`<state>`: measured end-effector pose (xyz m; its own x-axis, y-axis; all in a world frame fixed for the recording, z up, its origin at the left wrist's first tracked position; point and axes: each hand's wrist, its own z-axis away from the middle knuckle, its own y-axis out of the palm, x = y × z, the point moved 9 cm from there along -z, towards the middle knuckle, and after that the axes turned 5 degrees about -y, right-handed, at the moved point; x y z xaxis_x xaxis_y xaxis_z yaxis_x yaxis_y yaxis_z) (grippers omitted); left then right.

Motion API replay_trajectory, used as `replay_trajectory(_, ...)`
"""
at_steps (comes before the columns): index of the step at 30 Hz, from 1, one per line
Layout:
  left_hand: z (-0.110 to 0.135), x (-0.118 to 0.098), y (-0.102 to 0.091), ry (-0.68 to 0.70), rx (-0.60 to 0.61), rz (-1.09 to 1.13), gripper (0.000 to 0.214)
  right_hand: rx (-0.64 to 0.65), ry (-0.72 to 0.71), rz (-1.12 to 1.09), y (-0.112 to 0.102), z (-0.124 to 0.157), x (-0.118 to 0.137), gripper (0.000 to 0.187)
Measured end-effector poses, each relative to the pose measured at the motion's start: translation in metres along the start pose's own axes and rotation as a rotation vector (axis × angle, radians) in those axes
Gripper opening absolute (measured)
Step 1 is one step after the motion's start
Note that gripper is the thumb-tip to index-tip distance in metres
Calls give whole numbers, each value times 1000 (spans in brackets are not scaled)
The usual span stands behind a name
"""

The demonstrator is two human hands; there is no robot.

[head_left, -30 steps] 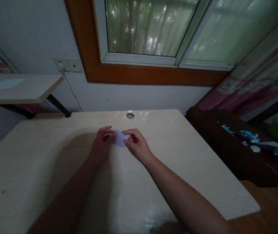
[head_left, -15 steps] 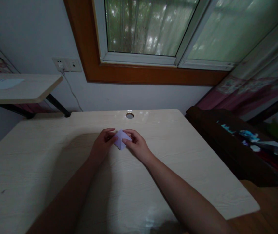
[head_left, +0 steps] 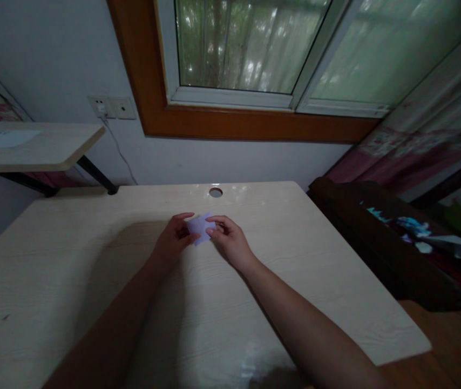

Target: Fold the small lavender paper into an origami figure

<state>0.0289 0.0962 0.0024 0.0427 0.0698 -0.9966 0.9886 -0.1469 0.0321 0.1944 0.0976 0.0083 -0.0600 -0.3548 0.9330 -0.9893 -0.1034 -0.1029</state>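
A small folded piece of pale purple paper (head_left: 199, 228) is held just above the light wooden table (head_left: 93, 281), near its far middle. My left hand (head_left: 174, 239) pinches the paper's left side with thumb and fingers. Fingers of my right hand (head_left: 227, 239) are curled on its right side, pinching the edge. Both forearms reach in from the bottom of the view.
A round cable hole (head_left: 215, 192) sits near the table's far edge. A window with a brown frame (head_left: 230, 127) is behind. A second raised desk (head_left: 32, 148) stands at the left. Dark furniture with cluttered items (head_left: 408, 237) lies at the right.
The paper has been turned between my fingers, from a diamond pointing down to a flatter shape, and lifted slightly farther away. Both hands stayed close together on it.
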Motion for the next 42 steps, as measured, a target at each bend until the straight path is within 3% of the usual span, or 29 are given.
replay_trajectory(4,2,-6,-11,56,-131,-138,36,-3,-37,48,-3,0,8,25)
replay_trajectory(9,5,-13,-18,67,-223,-188,31,11,-129,196,-2,2,24,21)
replay_trajectory(21,9,-26,-18,194,-234,-421,19,-30,-209,293,-7,3,37,13)
replay_trajectory(27,5,-22,-20,129,-234,-294,20,-117,-316,277,-11,4,49,8)
replay_trajectory(33,4,-9,-13,-22,-158,-124,28,-61,-327,304,-6,4,48,8)
replay_trajectory(42,3,-9,-11,38,-133,-163,20,-54,-378,326,-5,6,48,8)
